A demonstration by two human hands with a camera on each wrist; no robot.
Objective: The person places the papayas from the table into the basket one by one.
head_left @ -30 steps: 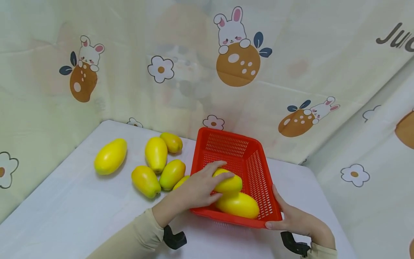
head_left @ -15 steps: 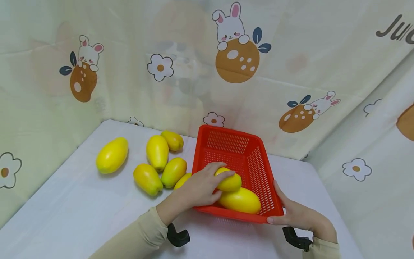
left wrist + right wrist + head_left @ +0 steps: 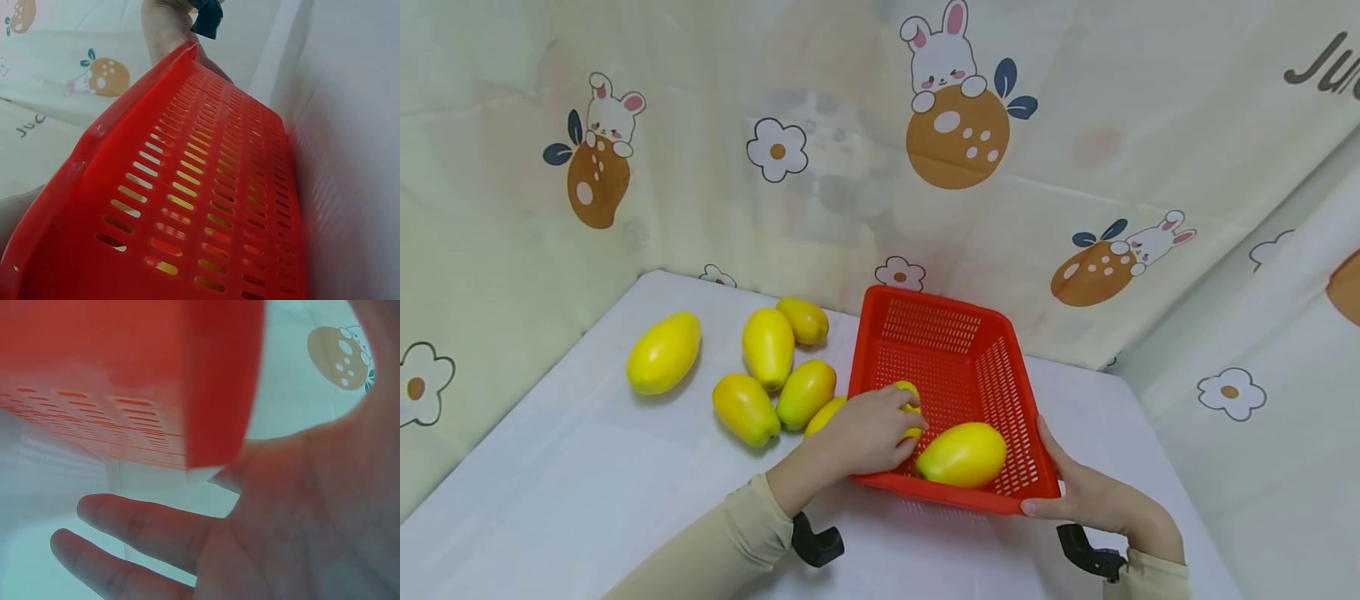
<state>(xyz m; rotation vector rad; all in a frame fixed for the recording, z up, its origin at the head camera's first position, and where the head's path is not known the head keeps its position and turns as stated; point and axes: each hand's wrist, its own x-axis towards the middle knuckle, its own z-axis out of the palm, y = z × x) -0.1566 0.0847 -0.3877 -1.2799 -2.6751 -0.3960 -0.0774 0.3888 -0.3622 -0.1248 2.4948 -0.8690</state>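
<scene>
In the head view my left hand (image 3: 867, 429) reaches into a red slotted plastic basket (image 3: 955, 497). Its fingers bend over a yellow mango (image 3: 908, 389) near the basket's left wall, covering most of it. A larger mango (image 3: 966, 456) lies inside by the front wall. My right hand (image 3: 1086, 496) holds the basket's front right corner, thumb on the rim and a finger along the right side. The right wrist view shows two other fingers (image 3: 144, 525) extended below the basket wall. Through the slots of the basket wall (image 3: 206, 112) in the left wrist view, yellow fruit shows.
Several mangoes lie grouped left of the basket, among them a greenish-yellow mango (image 3: 807, 394). One larger mango (image 3: 664, 353) sits apart at the far left. A white table (image 3: 572, 483) carries everything, and a printed curtain (image 3: 842, 225) hangs behind it.
My left hand and its mango have moved slightly left and lower, away from the larger mango, which now shows fully. My right hand stays on the basket corner.
</scene>
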